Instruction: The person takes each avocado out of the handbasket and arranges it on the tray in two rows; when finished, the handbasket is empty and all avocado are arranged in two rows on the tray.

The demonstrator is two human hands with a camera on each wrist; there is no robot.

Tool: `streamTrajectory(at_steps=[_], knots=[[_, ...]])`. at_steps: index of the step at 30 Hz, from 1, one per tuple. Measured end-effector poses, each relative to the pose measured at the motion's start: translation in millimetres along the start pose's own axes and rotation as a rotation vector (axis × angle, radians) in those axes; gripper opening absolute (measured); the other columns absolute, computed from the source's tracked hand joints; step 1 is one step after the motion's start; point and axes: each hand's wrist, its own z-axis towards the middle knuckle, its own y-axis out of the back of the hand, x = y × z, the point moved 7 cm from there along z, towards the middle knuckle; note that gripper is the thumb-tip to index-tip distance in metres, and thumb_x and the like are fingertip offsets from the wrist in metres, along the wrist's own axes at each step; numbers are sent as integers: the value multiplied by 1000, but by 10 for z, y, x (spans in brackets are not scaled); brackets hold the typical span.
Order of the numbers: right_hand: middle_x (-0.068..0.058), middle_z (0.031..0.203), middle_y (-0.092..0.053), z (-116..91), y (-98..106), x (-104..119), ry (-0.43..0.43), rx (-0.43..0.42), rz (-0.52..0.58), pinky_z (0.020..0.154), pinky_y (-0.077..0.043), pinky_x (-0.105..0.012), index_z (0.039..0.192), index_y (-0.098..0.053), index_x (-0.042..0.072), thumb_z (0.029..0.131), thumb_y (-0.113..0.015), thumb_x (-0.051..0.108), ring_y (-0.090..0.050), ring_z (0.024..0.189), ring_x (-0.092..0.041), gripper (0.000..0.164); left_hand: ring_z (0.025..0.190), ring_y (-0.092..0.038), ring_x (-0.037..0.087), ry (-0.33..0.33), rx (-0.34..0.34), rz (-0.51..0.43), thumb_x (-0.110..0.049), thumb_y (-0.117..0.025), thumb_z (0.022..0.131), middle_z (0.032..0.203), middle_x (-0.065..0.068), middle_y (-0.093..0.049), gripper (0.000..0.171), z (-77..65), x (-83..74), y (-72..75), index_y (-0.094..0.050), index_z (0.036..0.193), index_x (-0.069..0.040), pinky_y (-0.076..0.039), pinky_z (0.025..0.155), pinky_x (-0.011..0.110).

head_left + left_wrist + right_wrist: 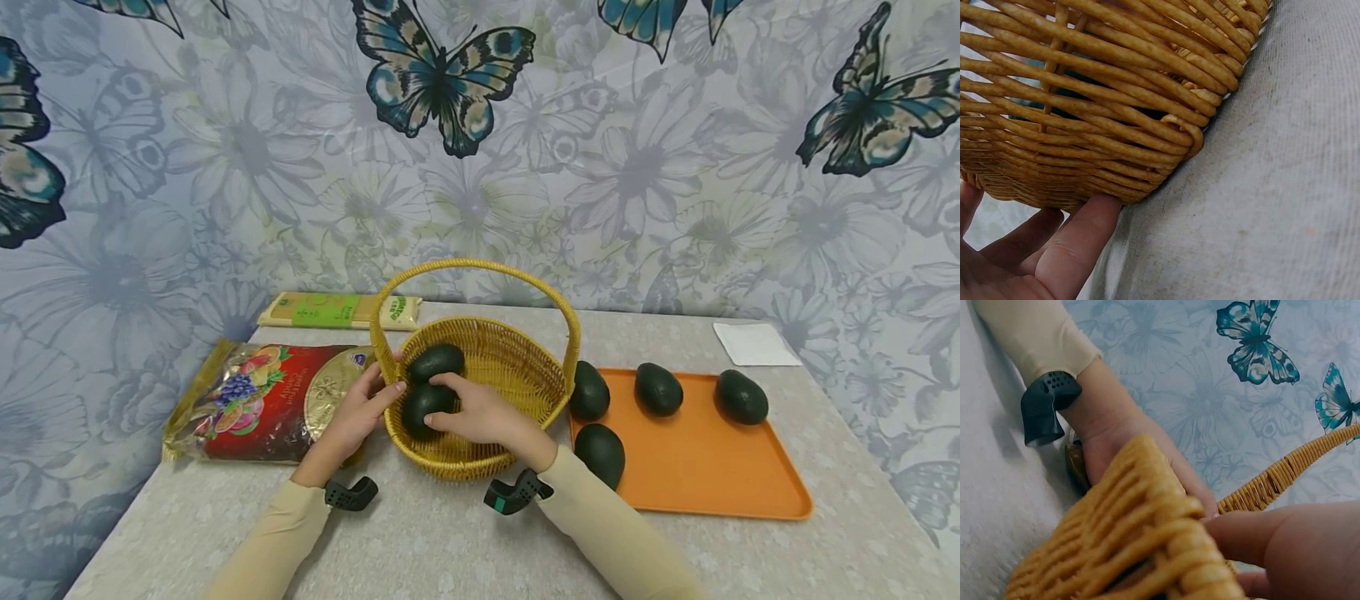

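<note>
Now right grip (486,414) round an avocado (422,412) in the basket (517,367), left grip (357,418) loose against its side.

Head view: from above, facing forward and down. Wrist views: close to the basket (517,367), left from eight o'clock, right from five; all share it.
</note>
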Motion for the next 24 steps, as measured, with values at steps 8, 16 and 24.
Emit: streamTrajectory(at_steps=[8,16,24], knots=[[-7,137,-61,21,-49,18,91,51,66,89,-51,-38,132,-58,26,96,-70,35,-60,98,-20,39,129,-56,42,-12,17,-8,-30,-54,107,154,27,-44,58,6,-26,-9,-32,160,-20,-62,81,37],[3,117,-63,-2,-125,55,169,133,28,80,-48,-28,114,-58,32,94,-74,31,-58,95,-13,25,130,-55,43,-32,6,-12,-27,-53,107,154,29,-44,57,8,-18,2,-32,160,-18,-61,80,33],[-1,137,-63,-35,-163,121,238,166,-36,100,-49,-34,129,-64,23,98,-70,25,-59,125,-20,32,128,-56,41,-22,7,-24,-27,-53,107,153,28,-44,58,6,13,0,-32,160,-19,-61,80,34]])
